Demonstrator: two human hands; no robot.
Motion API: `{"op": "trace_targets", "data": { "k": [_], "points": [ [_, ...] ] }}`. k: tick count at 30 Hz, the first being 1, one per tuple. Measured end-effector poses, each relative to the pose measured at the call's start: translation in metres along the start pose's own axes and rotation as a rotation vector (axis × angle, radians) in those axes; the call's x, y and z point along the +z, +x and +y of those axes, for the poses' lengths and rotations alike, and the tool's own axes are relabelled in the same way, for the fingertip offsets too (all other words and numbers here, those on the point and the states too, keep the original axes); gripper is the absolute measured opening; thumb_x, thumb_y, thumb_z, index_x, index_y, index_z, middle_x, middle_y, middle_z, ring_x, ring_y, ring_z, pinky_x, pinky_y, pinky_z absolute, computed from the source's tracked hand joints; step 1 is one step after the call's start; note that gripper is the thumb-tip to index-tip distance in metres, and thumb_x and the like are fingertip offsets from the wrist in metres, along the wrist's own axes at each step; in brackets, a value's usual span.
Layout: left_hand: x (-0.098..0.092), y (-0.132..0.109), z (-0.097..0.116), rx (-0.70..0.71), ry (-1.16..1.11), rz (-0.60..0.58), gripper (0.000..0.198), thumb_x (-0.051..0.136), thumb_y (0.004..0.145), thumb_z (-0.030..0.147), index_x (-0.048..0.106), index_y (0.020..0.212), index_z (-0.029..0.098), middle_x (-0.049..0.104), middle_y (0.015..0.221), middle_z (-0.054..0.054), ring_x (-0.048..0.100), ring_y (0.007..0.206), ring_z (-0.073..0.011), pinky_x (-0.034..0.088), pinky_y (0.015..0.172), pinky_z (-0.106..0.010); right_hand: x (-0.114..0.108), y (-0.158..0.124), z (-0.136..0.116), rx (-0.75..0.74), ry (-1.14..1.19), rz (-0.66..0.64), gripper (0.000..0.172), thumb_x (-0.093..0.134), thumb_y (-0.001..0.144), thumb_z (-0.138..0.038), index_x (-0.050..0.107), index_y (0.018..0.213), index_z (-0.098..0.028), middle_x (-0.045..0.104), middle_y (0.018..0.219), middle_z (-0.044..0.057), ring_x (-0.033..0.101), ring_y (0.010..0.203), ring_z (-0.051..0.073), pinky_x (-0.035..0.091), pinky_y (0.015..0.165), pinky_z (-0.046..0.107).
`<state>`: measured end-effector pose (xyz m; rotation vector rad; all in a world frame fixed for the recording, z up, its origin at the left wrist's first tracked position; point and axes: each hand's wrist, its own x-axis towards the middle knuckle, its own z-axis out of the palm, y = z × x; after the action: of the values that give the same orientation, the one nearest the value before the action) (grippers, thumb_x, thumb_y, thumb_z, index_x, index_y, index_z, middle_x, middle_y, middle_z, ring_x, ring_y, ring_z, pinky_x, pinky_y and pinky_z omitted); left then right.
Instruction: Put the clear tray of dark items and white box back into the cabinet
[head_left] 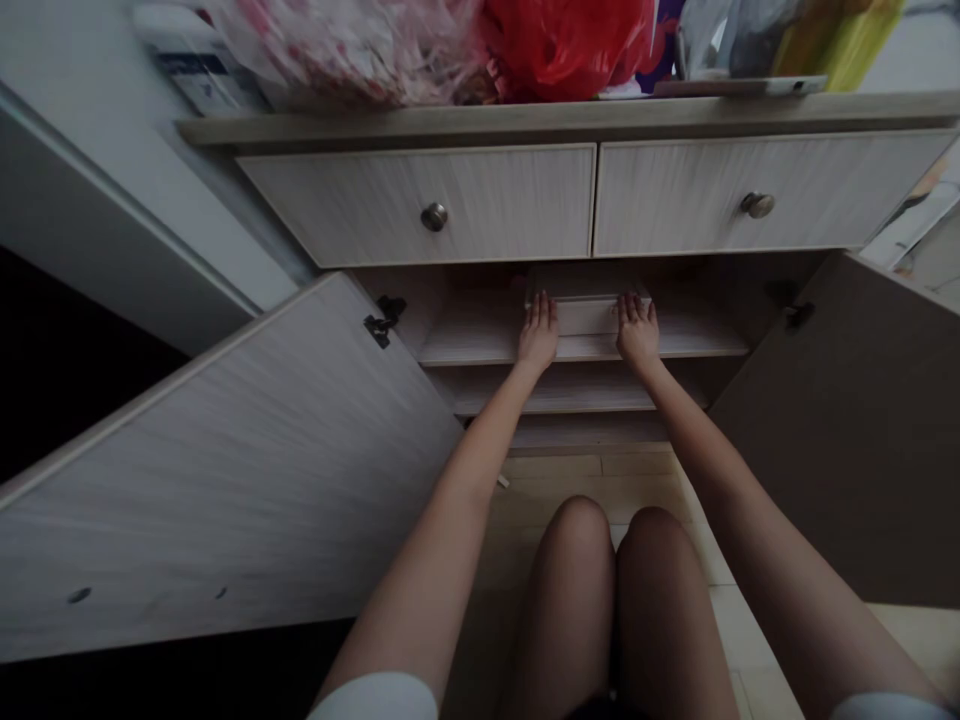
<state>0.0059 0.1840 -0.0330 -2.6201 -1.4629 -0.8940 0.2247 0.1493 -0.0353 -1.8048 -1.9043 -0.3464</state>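
Observation:
A pale, shallow box (587, 315) sits on the top shelf inside the open cabinet, its front face towards me. My left hand (538, 332) is on its left front corner, fingers stretched forward over the edge. At the right front corner, my right hand (637, 330) holds it the same way. Together the two hands grip the box between them. Both thumbs are hard to make out, and the back of the box is lost in shadow.
Cabinet doors stand open at the left (247, 470) and right (855, 430). Above are two closed drawers with round knobs (434, 216). A red plastic bag (570, 45), a clear bag (360, 50) and a white bottle (199, 60) crowd the cabinet top. Lower shelves (577, 390) lie beneath the box.

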Motion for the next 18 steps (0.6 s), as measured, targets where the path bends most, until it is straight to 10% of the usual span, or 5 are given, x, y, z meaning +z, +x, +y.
{"op": "trace_targets", "data": {
  "k": [18],
  "points": [
    [-0.003,0.051,-0.01,-0.109,0.212,-0.24,0.071,0.03,0.086,0.001,0.015,0.156,0.002,0.004,0.165,-0.018,-0.003,0.153,-0.0275,0.008,0.124,-0.05,0.004,0.044,0.003,0.063,-0.105,-0.203,0.07,0.03,0.087,-0.008,0.019,0.157,-0.006,0.017,0.162,0.017,0.016,0.15,0.031,0.014,0.117,0.062]
  ]
}}
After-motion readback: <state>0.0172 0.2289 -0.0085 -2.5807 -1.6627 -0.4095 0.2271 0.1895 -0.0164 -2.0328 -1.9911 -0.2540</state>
